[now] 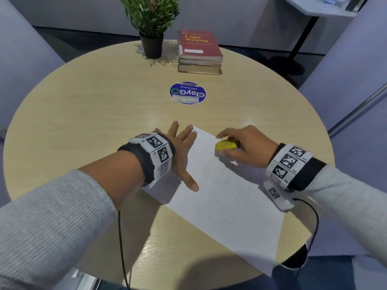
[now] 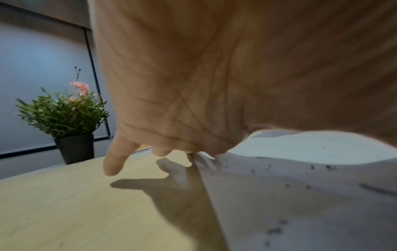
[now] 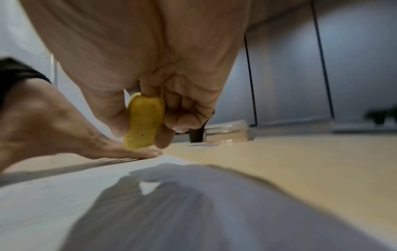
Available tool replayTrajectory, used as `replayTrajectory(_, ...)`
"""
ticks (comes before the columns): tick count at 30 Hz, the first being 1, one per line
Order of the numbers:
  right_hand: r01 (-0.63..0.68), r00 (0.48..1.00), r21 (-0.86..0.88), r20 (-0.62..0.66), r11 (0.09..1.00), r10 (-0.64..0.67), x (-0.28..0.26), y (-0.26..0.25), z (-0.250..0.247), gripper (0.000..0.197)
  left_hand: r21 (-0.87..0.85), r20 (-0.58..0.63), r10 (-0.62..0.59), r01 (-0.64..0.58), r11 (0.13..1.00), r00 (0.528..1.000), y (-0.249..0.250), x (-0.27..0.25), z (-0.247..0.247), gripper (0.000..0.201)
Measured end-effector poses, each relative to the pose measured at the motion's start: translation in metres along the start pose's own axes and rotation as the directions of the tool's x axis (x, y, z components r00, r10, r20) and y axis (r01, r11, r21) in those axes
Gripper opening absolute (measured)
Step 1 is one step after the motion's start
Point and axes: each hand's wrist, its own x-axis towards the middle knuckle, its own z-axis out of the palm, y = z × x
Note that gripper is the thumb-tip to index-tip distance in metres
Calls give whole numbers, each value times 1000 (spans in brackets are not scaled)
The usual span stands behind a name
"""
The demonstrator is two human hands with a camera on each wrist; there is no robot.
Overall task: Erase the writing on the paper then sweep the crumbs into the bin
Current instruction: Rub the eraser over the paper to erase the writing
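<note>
Under both hands lies the white sheet of paper (image 1: 219, 197), scattered with dark eraser crumbs (image 2: 311, 167), on the round pale wooden table (image 1: 83, 114). The left hand (image 1: 182, 151) presses flat, fingers spread, on the sheet's left edge. The right hand (image 1: 247, 145) pinches the yellow oval eraser (image 1: 226, 145) near the sheet's far corner. Beyond the hands stand a black-potted green plant (image 1: 151, 28) and stacked books (image 1: 199, 53).

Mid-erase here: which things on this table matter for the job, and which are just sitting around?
Job: paper, yellow eraser held by right hand, crumbs, left hand pressing the paper.
Just there: potted plant, stack of books, round sticker.
</note>
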Motion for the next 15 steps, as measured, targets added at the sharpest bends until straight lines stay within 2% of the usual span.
replayTrajectory(2, -56, 998, -55, -20, 997, 55, 3, 9, -3, 43, -14, -19, 10, -11, 1000, 1000, -5, -1, -5, 153)
replayTrajectory(6, -102, 993, -75, -58, 992, 98, 5, 14, 2, 28, -62, -10, 52, -53, 997, 999, 4, -13, -10, 148)
replayTrajectory(10, -79, 993, -233, 62, 969, 96, 11, 4, 12, 35, -53, -49, 69, -71, 996, 996, 19, -12, 4, 144)
replayTrajectory(12, -86, 991, -300, 72, 950, 113, 13, 0, 14, 34, -47, -42, 50, -52, 998, 998, 19, -9, 8, 143)
replayTrajectory(15, 8, 994, -269, 105, 963, 21, 4, -16, 26, 29, -45, -38, 46, -48, 998, 998, 18, -8, 10, 142)
